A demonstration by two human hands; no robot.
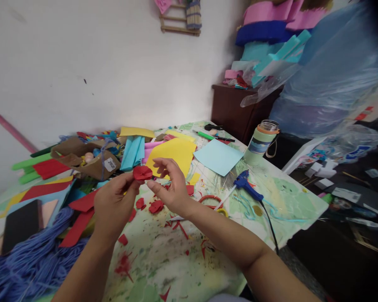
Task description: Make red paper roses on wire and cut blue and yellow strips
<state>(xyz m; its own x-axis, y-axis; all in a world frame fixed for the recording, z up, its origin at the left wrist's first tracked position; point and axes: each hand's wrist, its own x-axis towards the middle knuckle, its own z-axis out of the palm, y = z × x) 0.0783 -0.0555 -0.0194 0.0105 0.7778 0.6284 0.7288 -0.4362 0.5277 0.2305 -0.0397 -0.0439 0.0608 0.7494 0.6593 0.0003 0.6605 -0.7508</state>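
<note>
A small red paper flower [142,172] is held up above the table. My left hand [113,201] pinches it from the left, fingers curled round its base. From the right, my right hand [170,184] meets the flower with thumb and forefinger, its other fingers spread loosely. Below the hands, red paper petals [156,206] and scraps lie on the paint-stained table cover [164,260].
A blue glue gun [247,184] with its black cord lies to the right. A bottle [261,141] stands near the far right edge. Coloured paper sheets [219,156], a cardboard box [91,159] and blue yarn [28,260] crowd the left and back.
</note>
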